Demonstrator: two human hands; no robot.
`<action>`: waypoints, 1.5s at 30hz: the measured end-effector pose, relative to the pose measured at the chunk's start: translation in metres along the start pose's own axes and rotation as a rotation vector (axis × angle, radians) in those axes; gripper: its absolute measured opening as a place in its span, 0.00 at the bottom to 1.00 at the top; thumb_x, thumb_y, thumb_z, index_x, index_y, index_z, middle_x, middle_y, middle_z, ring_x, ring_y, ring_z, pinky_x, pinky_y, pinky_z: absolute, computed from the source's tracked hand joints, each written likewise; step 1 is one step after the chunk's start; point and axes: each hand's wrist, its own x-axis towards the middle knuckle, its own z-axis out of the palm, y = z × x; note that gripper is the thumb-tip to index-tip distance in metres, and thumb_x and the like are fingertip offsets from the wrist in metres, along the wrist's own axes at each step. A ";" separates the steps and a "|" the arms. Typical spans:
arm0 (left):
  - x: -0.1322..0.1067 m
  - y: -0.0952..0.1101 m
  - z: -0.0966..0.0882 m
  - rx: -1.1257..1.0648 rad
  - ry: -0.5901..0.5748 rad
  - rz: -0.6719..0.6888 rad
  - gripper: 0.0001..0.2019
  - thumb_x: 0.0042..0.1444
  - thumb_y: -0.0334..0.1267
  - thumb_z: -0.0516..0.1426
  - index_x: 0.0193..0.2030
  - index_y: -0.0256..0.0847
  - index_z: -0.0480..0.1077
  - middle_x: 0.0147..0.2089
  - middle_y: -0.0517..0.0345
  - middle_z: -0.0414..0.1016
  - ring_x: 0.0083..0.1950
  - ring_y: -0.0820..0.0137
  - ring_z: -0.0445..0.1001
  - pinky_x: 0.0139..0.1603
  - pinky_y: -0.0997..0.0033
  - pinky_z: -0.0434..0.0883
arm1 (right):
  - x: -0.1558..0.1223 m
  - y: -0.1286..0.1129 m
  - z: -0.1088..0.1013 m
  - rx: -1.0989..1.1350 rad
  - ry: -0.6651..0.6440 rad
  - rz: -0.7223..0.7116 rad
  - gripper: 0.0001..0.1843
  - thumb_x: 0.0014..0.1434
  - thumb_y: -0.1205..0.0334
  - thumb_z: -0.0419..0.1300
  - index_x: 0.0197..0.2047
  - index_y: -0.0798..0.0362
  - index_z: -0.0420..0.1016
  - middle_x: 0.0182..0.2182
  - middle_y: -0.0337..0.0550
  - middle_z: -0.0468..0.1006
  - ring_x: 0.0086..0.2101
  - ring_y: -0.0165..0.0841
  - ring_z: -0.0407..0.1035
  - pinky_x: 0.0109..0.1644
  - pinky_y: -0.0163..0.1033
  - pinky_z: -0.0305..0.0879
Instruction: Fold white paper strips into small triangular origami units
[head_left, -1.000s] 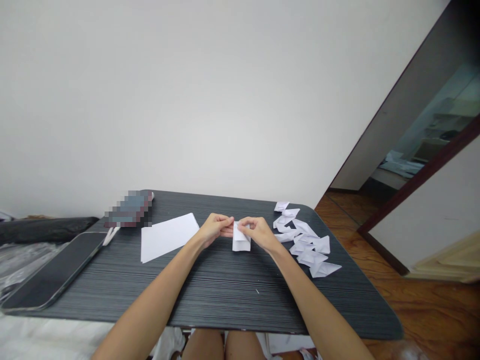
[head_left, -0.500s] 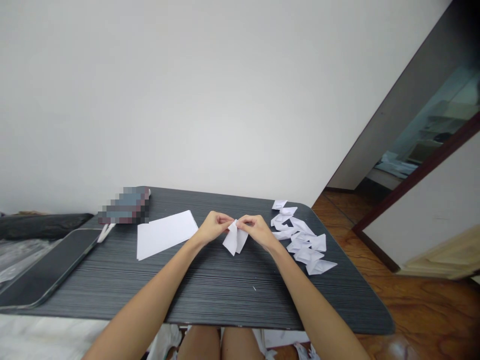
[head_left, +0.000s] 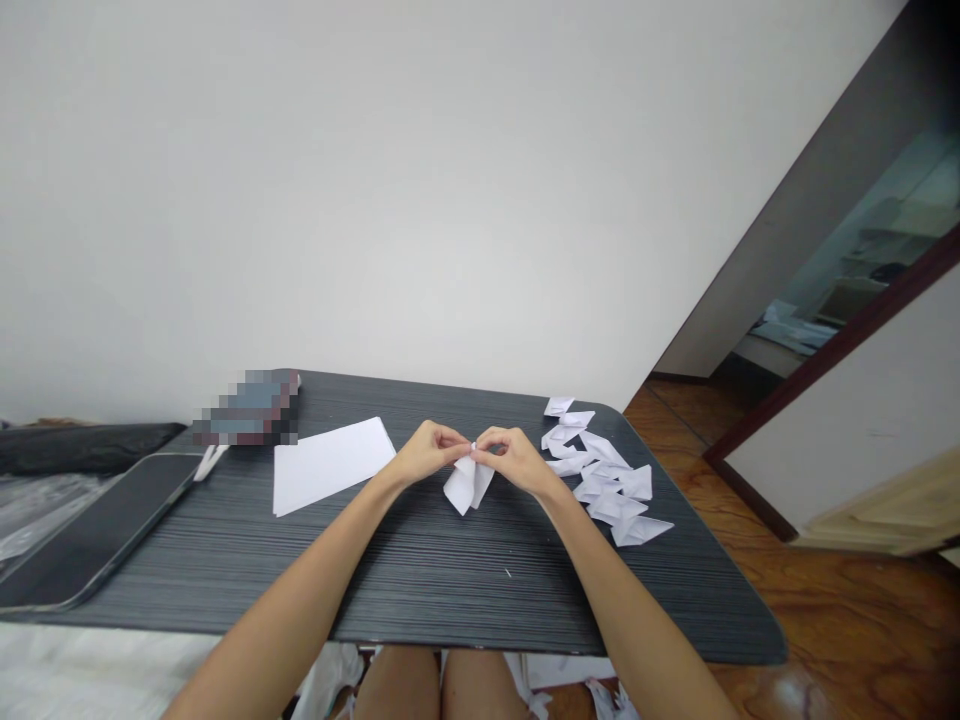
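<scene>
A small piece of folded white paper [head_left: 466,484] hangs between my two hands, above the middle of the dark table [head_left: 450,590]. My left hand [head_left: 433,452] pinches its top edge from the left. From the other side, my right hand [head_left: 511,458] pinches the same top edge, and the fingertips of both hands nearly meet. Two flaps of the paper fall open below the fingers. The exact fold at the top is hidden by my fingertips.
Left of my hands lies a stack of white paper sheets [head_left: 330,468]. Several folded paper pieces [head_left: 600,480] are scattered on the right. A blurred-out object [head_left: 251,408] sits at the back left, beside a dark flat panel [head_left: 105,530]. The wall [head_left: 450,200] rises behind the table.
My fingertips have drawn closer together at the top of the paper, and the paper's flaps have shifted and curved slightly. Nothing else on the table has moved.
</scene>
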 end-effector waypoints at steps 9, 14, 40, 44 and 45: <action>0.003 -0.006 0.004 0.116 0.241 0.018 0.13 0.43 0.40 0.56 0.29 0.31 0.72 0.26 0.52 0.75 0.27 0.69 0.71 0.26 0.74 0.66 | 0.000 0.003 0.002 -0.213 0.069 0.087 0.09 0.45 0.55 0.59 0.22 0.52 0.73 0.40 0.43 0.68 0.44 0.36 0.60 0.49 0.44 0.52; 0.002 -0.007 0.004 0.251 0.297 0.113 0.12 0.45 0.41 0.54 0.29 0.33 0.72 0.27 0.52 0.75 0.28 0.70 0.72 0.28 0.74 0.66 | 0.000 0.005 0.006 -0.137 0.028 0.123 0.07 0.46 0.60 0.58 0.21 0.53 0.72 0.41 0.43 0.67 0.44 0.35 0.61 0.50 0.43 0.52; 0.001 -0.003 -0.009 0.238 0.637 0.177 0.12 0.46 0.42 0.53 0.29 0.34 0.69 0.26 0.53 0.73 0.27 0.70 0.72 0.29 0.73 0.69 | -0.002 -0.002 -0.007 -0.177 0.280 0.002 0.10 0.53 0.58 0.52 0.29 0.52 0.71 0.39 0.44 0.67 0.43 0.35 0.60 0.50 0.44 0.52; 0.000 -0.002 0.008 0.166 0.618 0.217 0.11 0.47 0.42 0.53 0.29 0.34 0.68 0.28 0.54 0.73 0.28 0.70 0.72 0.30 0.73 0.69 | -0.004 -0.015 0.013 -0.325 0.321 -0.148 0.06 0.50 0.60 0.55 0.31 0.51 0.69 0.34 0.43 0.64 0.38 0.34 0.61 0.46 0.41 0.56; 0.000 -0.003 0.011 0.136 0.613 0.222 0.11 0.47 0.42 0.53 0.30 0.34 0.68 0.28 0.54 0.73 0.29 0.70 0.72 0.30 0.73 0.69 | -0.005 -0.018 0.018 -0.315 0.277 -0.164 0.06 0.51 0.61 0.53 0.33 0.52 0.68 0.33 0.43 0.65 0.36 0.33 0.61 0.44 0.40 0.58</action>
